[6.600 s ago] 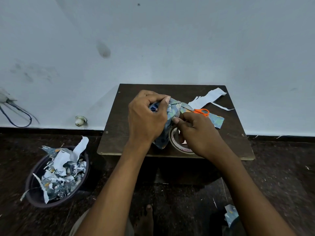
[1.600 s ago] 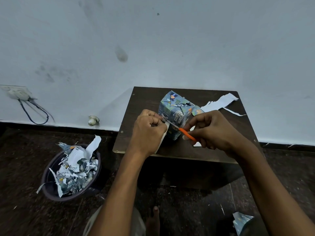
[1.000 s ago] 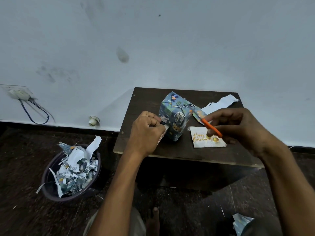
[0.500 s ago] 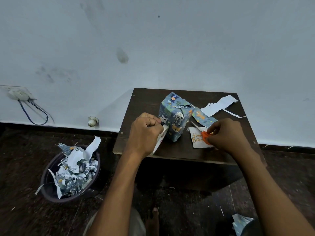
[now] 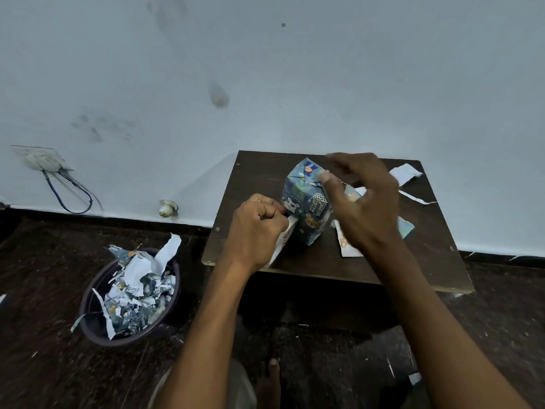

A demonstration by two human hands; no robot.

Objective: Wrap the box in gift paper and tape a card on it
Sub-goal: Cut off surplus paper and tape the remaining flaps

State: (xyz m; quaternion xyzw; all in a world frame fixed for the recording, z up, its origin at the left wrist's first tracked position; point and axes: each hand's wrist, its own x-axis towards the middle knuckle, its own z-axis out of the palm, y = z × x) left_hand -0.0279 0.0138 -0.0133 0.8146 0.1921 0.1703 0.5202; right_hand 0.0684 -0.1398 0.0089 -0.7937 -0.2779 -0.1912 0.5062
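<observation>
Head view. The wrapped box [image 5: 305,202], covered in blue animal-print gift paper, stands on the small dark table [image 5: 259,178], toward its middle, one corner turned to the person.

Left hand [image 5: 256,228]: fingers curled tight around a roll of tape [image 5: 281,246], white edge showing below the fist, held against the box's near left side at the table's front edge.

Right hand [image 5: 361,199]: raised above the table just right of the box, fingers spread and loose, grasping nothing; slightly blurred. Thumb tip lies near the box's upper right edge; contact cannot be told.

Card [image 5: 348,246]: white, orange lettering, flat on the table right of the box, mostly hidden under the right hand.

Paper scraps [image 5: 405,174] lie at the table's far right corner. On the floor left of the table, a dark bin [image 5: 97,320] holds crumpled paper offcuts.
</observation>
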